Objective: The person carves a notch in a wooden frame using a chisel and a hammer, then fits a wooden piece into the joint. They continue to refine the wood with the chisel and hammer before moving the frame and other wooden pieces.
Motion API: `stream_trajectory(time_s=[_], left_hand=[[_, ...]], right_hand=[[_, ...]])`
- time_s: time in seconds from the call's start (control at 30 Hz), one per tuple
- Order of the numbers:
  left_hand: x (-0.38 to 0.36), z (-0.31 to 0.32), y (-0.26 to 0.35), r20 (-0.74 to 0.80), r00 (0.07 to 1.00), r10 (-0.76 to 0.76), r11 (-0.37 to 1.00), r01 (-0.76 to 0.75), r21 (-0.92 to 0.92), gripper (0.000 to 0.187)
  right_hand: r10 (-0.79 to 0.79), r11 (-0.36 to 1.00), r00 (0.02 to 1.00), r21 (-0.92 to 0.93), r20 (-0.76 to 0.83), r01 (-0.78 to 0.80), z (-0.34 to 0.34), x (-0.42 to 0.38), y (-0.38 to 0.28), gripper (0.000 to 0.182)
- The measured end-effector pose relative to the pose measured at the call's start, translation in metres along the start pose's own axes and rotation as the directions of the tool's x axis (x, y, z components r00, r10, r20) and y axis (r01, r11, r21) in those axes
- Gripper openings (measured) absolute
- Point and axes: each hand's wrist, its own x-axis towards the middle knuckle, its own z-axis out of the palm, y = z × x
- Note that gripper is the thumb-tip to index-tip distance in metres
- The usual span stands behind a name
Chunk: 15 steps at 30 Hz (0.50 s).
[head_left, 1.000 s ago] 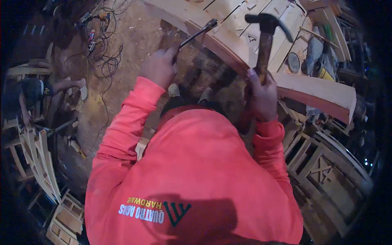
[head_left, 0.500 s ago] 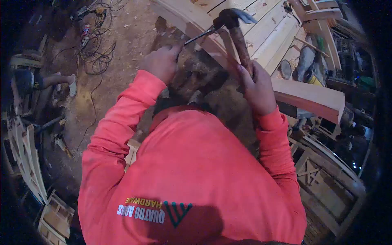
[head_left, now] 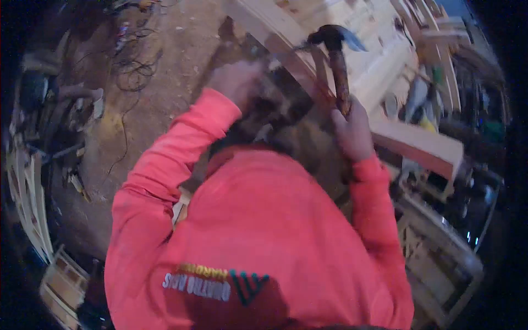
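Note:
My right hand (head_left: pixel 355 129) is closed round the lower part of the worn wooden handle of a claw hammer (head_left: pixel 339 71). The hammer is upright in view, its dark head at the top and the shiny claw pointing right. My left hand (head_left: pixel 236 82), smeared by motion, is closed on a thin metal rod (head_left: pixel 286 54) that reaches towards the hammer head. Blur hides the rod's exact kind and whether it touches the head. Beyond both hands lies a thick wooden beam (head_left: pixel 269 27) beside pale planks (head_left: pixel 368 60).
Another thick timber (head_left: pixel 421 143) juts out right of my right hand. Tangled cables (head_left: pixel 135 74) lie on the dirt floor (head_left: pixel 176 60) at left. Wooden frames (head_left: pixel 66 286) stand lower left, with another frame (head_left: pixel 434 247) lower right. A person's leg (head_left: pixel 82 93) shows at far left.
The hammer and my right hand appear slightly lower and further right. My left hand has shifted right and a little down, and is now blurred. The whole view has also shifted slightly.

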Motion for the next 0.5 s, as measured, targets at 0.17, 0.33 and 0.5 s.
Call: stream_trajectory(time_s=[0.17,0.33,0.5], left_hand=[[0.01,-0.01,0.01,-0.254,0.966,-0.045,0.991,0.01,-0.137,0.041],[0.004,-0.035,0.035,-0.311,0.946,-0.088,0.987,0.042,-0.152,0.047],[-0.001,0.021,0.014,-0.126,0.985,-0.121,0.991,0.113,-0.068,0.048]], right_hand=[[0.349,0.838,0.914,0.506,-0.21,-0.204,-0.025,0.027,-0.027,0.024],[0.492,0.748,0.854,0.584,-0.169,-0.315,-0.029,-0.014,-0.007,0.017],[0.403,0.744,0.912,0.552,0.08,-0.378,0.016,-0.066,0.031,0.015]])
